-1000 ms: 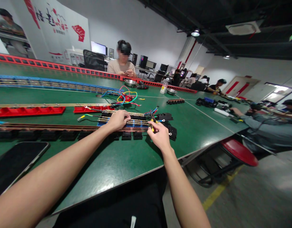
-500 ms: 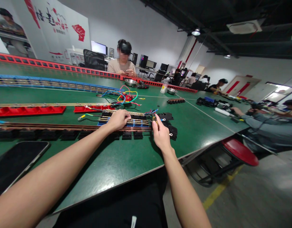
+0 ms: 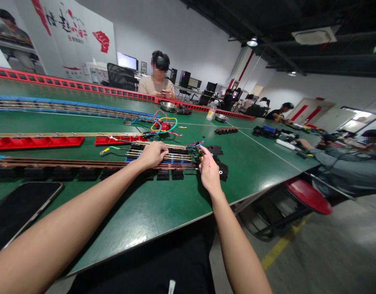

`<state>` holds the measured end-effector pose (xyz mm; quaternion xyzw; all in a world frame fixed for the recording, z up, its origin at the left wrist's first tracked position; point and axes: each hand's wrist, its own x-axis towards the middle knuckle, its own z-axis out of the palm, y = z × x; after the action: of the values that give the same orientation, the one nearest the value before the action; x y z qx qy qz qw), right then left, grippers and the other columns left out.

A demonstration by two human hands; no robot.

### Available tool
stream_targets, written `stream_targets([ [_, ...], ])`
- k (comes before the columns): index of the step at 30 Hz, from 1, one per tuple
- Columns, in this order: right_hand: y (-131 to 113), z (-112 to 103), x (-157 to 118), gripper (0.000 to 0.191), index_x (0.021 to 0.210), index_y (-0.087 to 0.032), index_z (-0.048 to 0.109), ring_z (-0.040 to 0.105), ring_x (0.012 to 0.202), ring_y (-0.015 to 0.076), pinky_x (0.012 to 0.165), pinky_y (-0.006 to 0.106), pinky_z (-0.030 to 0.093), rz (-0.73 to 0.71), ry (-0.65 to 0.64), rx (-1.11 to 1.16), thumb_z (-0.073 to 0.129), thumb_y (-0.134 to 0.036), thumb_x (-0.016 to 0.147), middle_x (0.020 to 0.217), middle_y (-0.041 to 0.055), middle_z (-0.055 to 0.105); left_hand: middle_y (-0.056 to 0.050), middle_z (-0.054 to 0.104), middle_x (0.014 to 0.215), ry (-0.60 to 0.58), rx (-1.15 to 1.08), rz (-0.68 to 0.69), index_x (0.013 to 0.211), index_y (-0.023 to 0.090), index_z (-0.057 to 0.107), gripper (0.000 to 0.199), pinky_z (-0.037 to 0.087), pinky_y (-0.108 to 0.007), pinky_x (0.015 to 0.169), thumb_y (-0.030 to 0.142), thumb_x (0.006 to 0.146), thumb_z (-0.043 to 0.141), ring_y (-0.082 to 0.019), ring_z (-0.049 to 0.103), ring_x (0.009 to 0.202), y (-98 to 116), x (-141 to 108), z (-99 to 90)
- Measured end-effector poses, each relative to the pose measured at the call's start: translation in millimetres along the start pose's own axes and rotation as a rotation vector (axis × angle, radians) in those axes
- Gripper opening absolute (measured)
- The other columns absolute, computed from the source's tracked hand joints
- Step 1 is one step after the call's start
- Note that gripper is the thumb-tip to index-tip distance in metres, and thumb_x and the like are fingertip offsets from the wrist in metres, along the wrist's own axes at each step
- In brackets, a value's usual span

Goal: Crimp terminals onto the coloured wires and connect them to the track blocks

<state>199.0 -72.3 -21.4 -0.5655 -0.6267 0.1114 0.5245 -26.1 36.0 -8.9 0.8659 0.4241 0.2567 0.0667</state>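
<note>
My left hand (image 3: pixel 153 155) is closed over a bundle of thin brass-coloured rods (image 3: pixel 177 156) lying across a blue-and-black holder (image 3: pixel 132 154). Its fingertips are pinched together, and what lies between them is hidden. At the rods' right end, my right hand (image 3: pixel 210 169) curls around a small yellow-and-black tool (image 3: pixel 201 156), mostly covered by the fingers; its exact kind is unclear. The right index finger points forward beside thin red and blue wires (image 3: pixel 194 144). Black end pieces (image 3: pixel 224 171) stick out to the right of this hand. A green wire with a ring terminal (image 3: pixel 106 150) lies left of the holder.
Long copper bars (image 3: pixel 68 162) on black supports run leftwards, with red trays (image 3: pixel 38 142) behind. A phone (image 3: pixel 23 212) lies near my left forearm. Further back are coloured wires (image 3: pixel 166 125), a bottle (image 3: pixel 211 111) and a metal bowl (image 3: pixel 221 117). A co-worker (image 3: pixel 159 83) sits opposite.
My right hand has shifted slightly right, and its index finger has stretched out further along the wires. My left hand stays in place on the rods.
</note>
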Motion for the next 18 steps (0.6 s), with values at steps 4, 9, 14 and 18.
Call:
stream_targets([
  [4, -2.3, -0.4, 0.6, 0.049, 0.12, -0.02, 0.058, 0.047, 0.05, 0.0125, 0.053, 0.024, 0.037, 0.011, -0.003, 0.049, 0.027, -0.052, 0.099, 0.056, -0.0053, 0.046, -0.007, 0.073, 0.1, 0.008, -0.039, 0.014, 0.081, 0.019, 0.073, 0.023, 0.048, -0.032, 0.087, 0.023, 0.083, 0.05, -0.022, 0.066, 0.095, -0.1, -0.1, -0.5],
  [9, -1.4, 1.3, 2.0, 0.05, 0.118, -0.022, 0.05, 0.04, 0.043, 0.0105, 0.047, 0.021, 0.034, 0.108, 0.043, 0.2, 0.024, -0.059, 0.098, 0.05, -0.0093, 0.04, -0.006, 0.073, 0.101, 0.013, -0.023, 0.017, 0.081, 0.019, 0.073, 0.025, 0.048, -0.032, 0.09, 0.023, 0.082, 0.049, -0.023, 0.066, 0.096, 1.6, -1.1, -1.5],
  [14, -2.1, 2.5, 3.5, 0.054, 0.116, -0.026, 0.046, 0.037, 0.039, 0.0085, 0.039, 0.016, 0.027, 0.224, 0.055, 0.38, 0.027, -0.07, 0.092, 0.049, -0.0105, 0.041, -0.005, 0.074, 0.099, 0.019, -0.035, 0.011, 0.08, 0.019, 0.074, 0.024, 0.049, -0.031, 0.088, 0.024, 0.082, 0.05, -0.022, 0.066, 0.095, 3.1, -1.8, -2.0],
  [18, -6.8, 2.7, 4.5, 0.054, 0.115, -0.029, 0.044, 0.034, 0.035, 0.0068, 0.036, 0.013, 0.023, 0.331, 0.07, 0.527, 0.033, -0.074, 0.088, 0.049, -0.0115, 0.042, -0.007, 0.074, 0.098, 0.009, -0.062, 0.015, 0.079, 0.018, 0.074, 0.024, 0.049, -0.033, 0.087, 0.023, 0.082, 0.051, -0.023, 0.066, 0.094, 3.6, -2.1, -2.9],
])
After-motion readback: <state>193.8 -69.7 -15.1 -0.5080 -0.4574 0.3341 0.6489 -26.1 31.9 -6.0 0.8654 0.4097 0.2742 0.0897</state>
